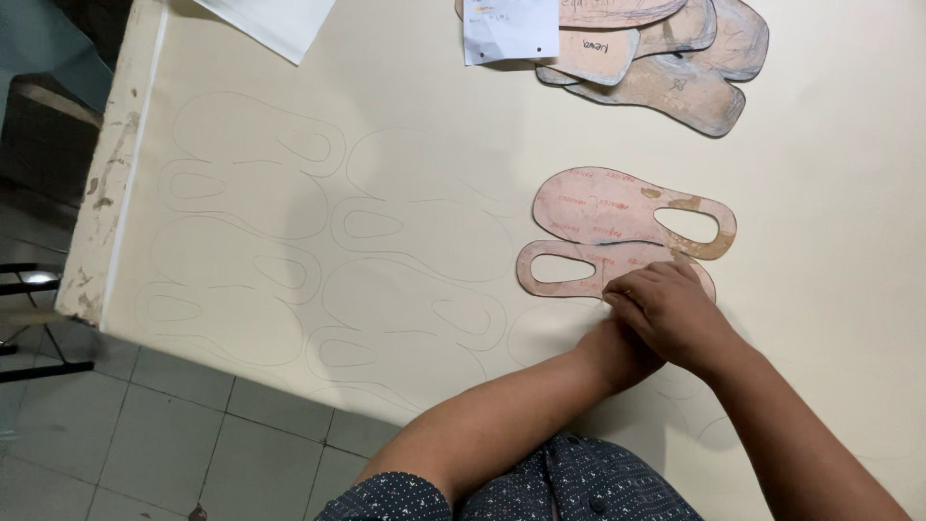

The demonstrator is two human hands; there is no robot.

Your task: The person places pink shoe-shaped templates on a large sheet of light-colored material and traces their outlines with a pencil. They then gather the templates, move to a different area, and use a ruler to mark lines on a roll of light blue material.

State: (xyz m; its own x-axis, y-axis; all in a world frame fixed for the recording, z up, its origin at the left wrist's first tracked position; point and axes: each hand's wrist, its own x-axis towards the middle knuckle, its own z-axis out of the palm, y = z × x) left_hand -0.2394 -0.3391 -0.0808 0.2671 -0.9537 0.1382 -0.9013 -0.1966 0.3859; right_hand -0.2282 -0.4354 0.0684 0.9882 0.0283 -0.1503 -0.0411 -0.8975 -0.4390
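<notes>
Cream sheet (pixel 386 145) — traced outlines — over tiled floor (pixel 174 425)

My forearms are bare to the elbow. At six o'clock my dark navy garment (pixel 569 482), flecked with tiny pale dots, shows a round dark button. My right hand (pixel 670 311) wears no glove.
</notes>
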